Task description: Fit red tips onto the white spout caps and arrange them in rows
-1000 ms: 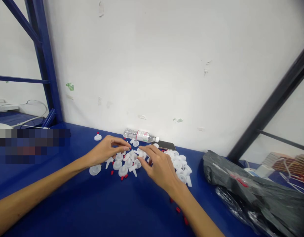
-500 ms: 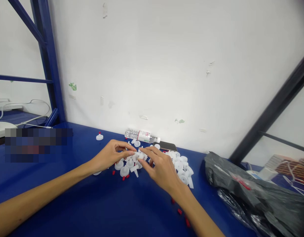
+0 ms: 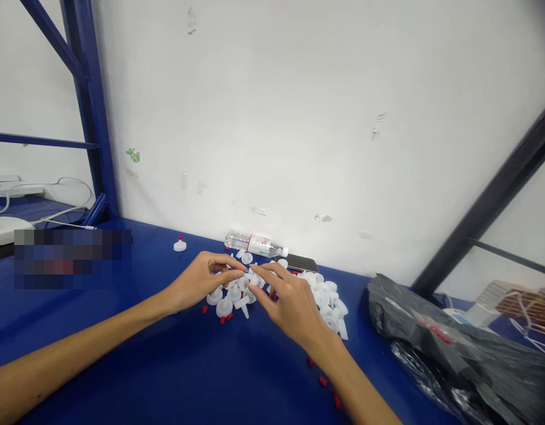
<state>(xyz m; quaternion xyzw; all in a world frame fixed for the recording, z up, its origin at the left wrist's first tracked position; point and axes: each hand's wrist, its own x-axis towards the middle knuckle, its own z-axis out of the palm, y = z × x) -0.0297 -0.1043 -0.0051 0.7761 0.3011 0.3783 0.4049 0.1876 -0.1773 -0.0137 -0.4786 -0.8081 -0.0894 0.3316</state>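
Over a heap of white plastic nozzle caps, my two hands meet almost fingertip to fingertip. My left hand is closed in a pinch, thumb and index finger on a white nozzle cap that blends with the heap behind it. From the other side my right hand curves its thumb and fingers round the same cap; its exact hold is partly hidden. Small red tips lie at the heap's near edge. More white caps are piled beyond my right hand.
A clear plastic bottle lies behind the heap, beside a dark phone. One white cap with a red tip stands at the back left. A grey plastic bag covers the right side. Red tips lie near my right forearm.
The view has shifted very slightly. My hands stay together over the heap, with only small finger movement.
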